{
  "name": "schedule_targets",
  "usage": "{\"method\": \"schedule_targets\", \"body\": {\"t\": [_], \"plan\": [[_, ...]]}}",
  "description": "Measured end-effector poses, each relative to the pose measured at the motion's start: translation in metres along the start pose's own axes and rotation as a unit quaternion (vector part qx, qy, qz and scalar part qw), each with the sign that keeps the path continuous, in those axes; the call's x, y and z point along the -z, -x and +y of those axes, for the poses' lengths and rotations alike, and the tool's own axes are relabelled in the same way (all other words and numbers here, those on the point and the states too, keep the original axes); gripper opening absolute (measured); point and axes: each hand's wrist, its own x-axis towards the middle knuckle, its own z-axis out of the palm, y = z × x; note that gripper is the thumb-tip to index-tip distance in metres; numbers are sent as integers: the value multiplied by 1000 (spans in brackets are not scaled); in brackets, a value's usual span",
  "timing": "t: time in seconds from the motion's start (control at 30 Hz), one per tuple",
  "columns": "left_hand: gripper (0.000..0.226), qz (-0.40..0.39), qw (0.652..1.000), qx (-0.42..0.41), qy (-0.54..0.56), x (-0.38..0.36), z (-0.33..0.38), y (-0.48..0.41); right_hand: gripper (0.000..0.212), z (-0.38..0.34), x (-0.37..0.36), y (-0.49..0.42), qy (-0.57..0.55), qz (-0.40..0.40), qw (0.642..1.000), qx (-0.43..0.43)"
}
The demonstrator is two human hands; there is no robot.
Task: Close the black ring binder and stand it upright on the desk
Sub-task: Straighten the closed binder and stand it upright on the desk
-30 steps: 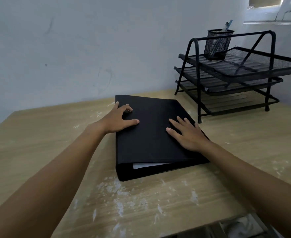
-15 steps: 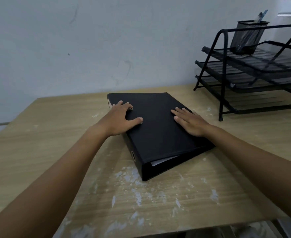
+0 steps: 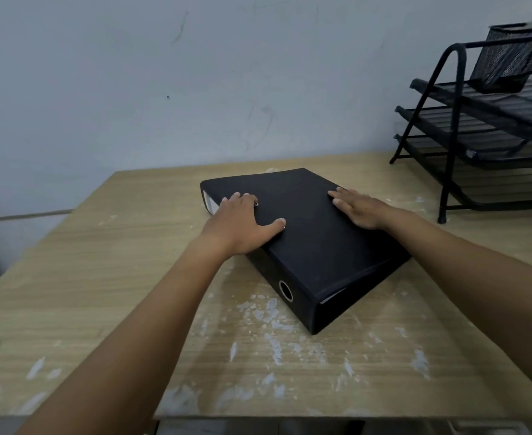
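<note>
The black ring binder (image 3: 318, 243) lies flat and closed on the wooden desk (image 3: 101, 277), turned so its spine with a round finger hole faces front left. White paper edges show at its near end. My left hand (image 3: 242, 227) rests palm down on the cover along the spine edge, fingers spread. My right hand (image 3: 358, 208) lies flat on the cover's right edge, fingers apart. Neither hand grips the binder.
A black wire three-tier tray rack (image 3: 484, 133) stands at the back right of the desk, with a mesh pen cup (image 3: 512, 58) on its top tier. A grey wall (image 3: 195, 73) runs behind the desk. White paint flecks mark the desk's front.
The binder has been rotated clockwise under both hands, so its spine now faces front left. My view has shifted left, pushing the rack toward the right edge.
</note>
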Motion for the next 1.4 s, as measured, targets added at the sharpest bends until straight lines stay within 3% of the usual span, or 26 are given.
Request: {"method": "schedule_targets", "body": {"t": [0.2, 0.33, 0.53, 0.77, 1.0, 1.4], "plan": [[80, 0, 997, -82, 10, 0, -13, -3, 54, -16, 2, 10, -21, 6, 999, -27], [98, -22, 991, -127, 30, 5, -31, -2, 59, -39, 3, 28, -14, -4, 999, -33], [109, -61, 982, -176, -1, 14, -57, -9, 68, -93, 8, 78, 1, -7, 999, -31], [116, -90, 964, -241, -71, 22, -72, -23, 115, -172, 2, 122, 86, -43, 992, -81], [126, -89, 956, -263, -94, 18, -79, -41, 107, -204, -30, 127, 193, -10, 971, -137], [119, -15, 960, -269, -76, 11, -80, -27, 100, -167, -24, 130, 194, 21, 980, -51]]}}
